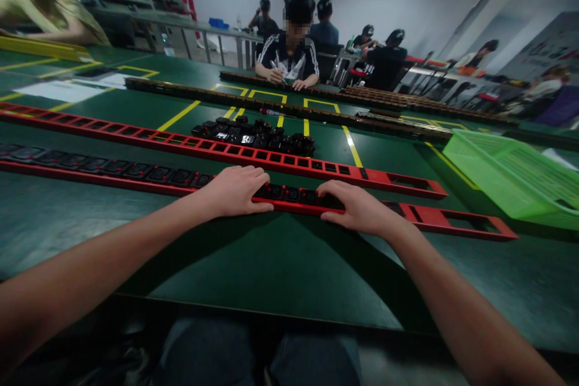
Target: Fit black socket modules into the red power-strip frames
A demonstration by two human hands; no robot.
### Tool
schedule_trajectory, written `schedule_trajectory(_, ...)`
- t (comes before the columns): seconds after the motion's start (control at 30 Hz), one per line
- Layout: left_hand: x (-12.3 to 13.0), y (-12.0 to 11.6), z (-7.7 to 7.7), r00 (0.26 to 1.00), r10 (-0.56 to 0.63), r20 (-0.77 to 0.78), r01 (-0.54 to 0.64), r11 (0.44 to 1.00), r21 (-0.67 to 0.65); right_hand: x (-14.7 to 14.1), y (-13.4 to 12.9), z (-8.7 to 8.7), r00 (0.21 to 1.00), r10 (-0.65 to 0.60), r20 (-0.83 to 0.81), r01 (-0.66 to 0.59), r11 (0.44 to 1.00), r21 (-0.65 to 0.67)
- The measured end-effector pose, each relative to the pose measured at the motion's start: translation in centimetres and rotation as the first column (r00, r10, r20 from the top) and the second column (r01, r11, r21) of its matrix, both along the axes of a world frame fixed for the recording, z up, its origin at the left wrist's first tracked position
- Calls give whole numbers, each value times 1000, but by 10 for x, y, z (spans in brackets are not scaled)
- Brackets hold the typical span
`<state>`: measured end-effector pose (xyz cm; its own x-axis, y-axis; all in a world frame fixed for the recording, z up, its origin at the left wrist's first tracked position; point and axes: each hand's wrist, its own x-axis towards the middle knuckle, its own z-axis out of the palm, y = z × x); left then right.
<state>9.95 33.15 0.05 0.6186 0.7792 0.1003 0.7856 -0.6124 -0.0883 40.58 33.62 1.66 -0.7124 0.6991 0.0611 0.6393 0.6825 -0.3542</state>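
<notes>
A long red power strip housing (pixel 411 212) lies across the bench in front of me, its slots largely filled with black socket modules (pixel 293 194). Near its middle, my left hand (pixel 239 192) is closed over it, thumb on the near edge and fingers over the far side. My right hand (pixel 355 208) grips the same housing further right, with thumb and fingers on opposite edges. A few sockets show between the two hands; those beneath my palms are hidden. Just beyond lies a second red housing (pixel 380 178) with open slots. Behind it sits a pile of loose black socket modules (pixel 266 139).
A green plastic basket (pixel 520 184) stands at the right. Long dark strips (pixel 217 96) cross the far part of the green bench, with white papers (pixel 63 90) at the left. A co-worker (pixel 289 60) sits opposite, holding a pen; other people sit further back.
</notes>
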Motion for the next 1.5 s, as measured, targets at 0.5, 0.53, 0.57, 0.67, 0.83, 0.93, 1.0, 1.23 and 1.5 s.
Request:
schedule_trajectory(0.5,0,0,1,1000,-5,5,5,1000,1,-1,-2,1,998,-15,53,15,1000,-12)
schedule_trajectory(0.53,0,0,1,1000,-5,3,5,1000,4,-1,-2,1,999,-12,52,12,1000,-12)
schedule_trajectory(0.57,0,0,1,1000,-4,3,4,1000,6,-1,-2,1,999,-8,50,9,1000,-12)
schedule_trajectory(0.67,0,0,0,1000,-3,-1,3,1000,5,-1,0,0,999,-5,48,6,1000,-18)
schedule_trajectory(0.83,0,-2,1,1000,0,-5,0,1000,10,1,2,6,998,-5,59,8,998,-55)
schedule_trajectory(0.93,0,-3,1,1000,-13,0,13,1000,9,7,2,13,997,5,75,2,995,-103)
schedule_trajectory(1.0,0,-4,1,1000,-19,2,19,1000,14,12,2,17,997,9,76,0,993,-120)
schedule_trajectory(1.23,2,-4,0,999,-15,29,14,999,30,12,0,17,992,-60,115,67,996,-61)
schedule_trajectory(1.5,3,-4,-1,999,7,33,-7,1000,17,-2,-6,6,998,59,26,-59,998,-34)
